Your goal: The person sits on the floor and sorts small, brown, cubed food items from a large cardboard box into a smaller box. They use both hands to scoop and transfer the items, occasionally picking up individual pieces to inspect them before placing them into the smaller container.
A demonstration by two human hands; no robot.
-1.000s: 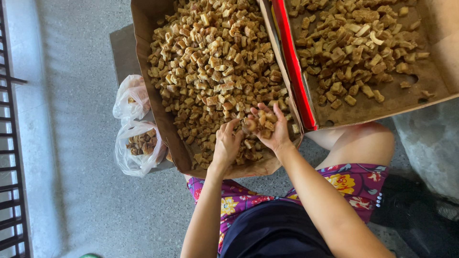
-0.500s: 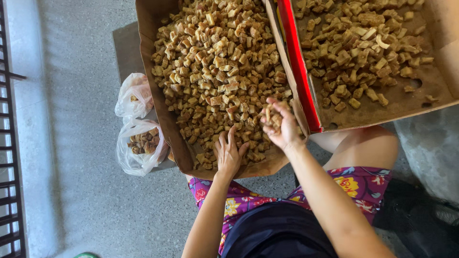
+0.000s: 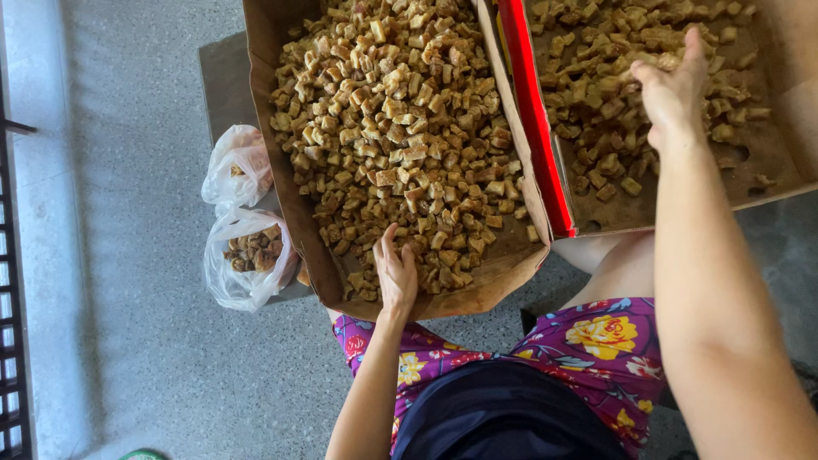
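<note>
A large cardboard box [image 3: 281, 196] holds a heap of small brown dried chunks [image 3: 400, 128]. My left hand [image 3: 396, 274] lies palm down on the chunks at the box's near edge, fingers loosely spread and holding nothing. To the right, a second cardboard box with a red edge [image 3: 535, 128] carries a thinner layer of the same chunks [image 3: 596, 102]. My right hand [image 3: 673, 89] is over that layer with its back to the camera and its fingers curled down around a few chunks.
Two thin plastic bags [image 3: 243, 247] with some brown pieces sit on the grey floor left of the big box. A dark metal grille [image 3: 13, 341] runs along the left edge. My floral-clad lap [image 3: 596, 341] is below the boxes.
My right hand has carried a handful of chunks from the near edge of the left box across the red edge to the right box. My left hand stayed in the left box.
</note>
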